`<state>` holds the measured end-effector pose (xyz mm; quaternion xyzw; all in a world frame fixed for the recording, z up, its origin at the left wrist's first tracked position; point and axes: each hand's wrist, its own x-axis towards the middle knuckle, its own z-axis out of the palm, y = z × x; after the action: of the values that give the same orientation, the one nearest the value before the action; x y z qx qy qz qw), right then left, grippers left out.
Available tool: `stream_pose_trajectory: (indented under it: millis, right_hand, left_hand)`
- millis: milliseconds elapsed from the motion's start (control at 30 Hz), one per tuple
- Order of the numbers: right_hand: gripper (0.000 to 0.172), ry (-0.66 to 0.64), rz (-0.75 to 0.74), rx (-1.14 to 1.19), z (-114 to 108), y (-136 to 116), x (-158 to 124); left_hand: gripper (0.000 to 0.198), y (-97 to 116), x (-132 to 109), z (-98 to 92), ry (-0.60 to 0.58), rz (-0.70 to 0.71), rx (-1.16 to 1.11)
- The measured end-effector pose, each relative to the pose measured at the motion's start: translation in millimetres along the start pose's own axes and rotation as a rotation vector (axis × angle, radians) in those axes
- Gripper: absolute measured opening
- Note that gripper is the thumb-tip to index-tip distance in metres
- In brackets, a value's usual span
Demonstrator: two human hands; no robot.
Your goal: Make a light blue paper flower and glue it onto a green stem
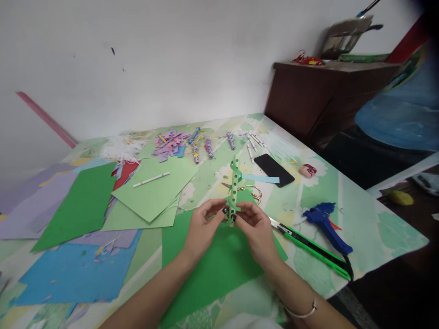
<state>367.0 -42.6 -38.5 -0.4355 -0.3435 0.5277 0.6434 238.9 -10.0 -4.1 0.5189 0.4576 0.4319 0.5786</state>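
Observation:
Between my two hands stands a light green paper tube (234,187) with dark dots and a green paper strip curling round it. My left hand (208,222) pinches its lower end from the left. From the other side my right hand (255,228) grips the same lower end, thumb against the tube. Below them lies a dark green sheet (212,274) of paper. Gold-handled scissors (255,192) rest just behind the tube, partly hidden by it. A light blue paper strip (262,178) lies to the right, its end over a black phone (272,169).
At right are a green box cutter (315,251) and a blue glue gun (327,226). Coloured sheets (82,201) cover the left side. Paper scraps (169,144), small decorated rolls (208,147) and white markers (250,153) lie at the back. A brown cabinet (302,100) adjoins the table.

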Motion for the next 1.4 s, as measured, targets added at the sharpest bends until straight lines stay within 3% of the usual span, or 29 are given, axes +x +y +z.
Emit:
stream_pose_trajectory:
  millis: [300,833,1133,1400]
  right_hand:
    - [0.023,0.003,-0.008,-0.015,-1,-2,1]
    - [0.025,0.048,-0.047,-0.081,-1,-3,1]
    - [0.023,0.073,-0.067,-0.089,1,-5,-1]
    - [0.024,0.084,-0.052,-0.070,0,-5,0]
  left_hand:
    - [0.010,0,0,-0.6,-0.005,0.034,0.113]
    - [0.004,2,-3,4.5,-0.004,-0.016,0.086]
    - [0.015,-3,-4,5.5,-0.072,-0.002,0.029]
    - [0.020,-8,-3,6.6,-0.027,-0.025,-0.023]
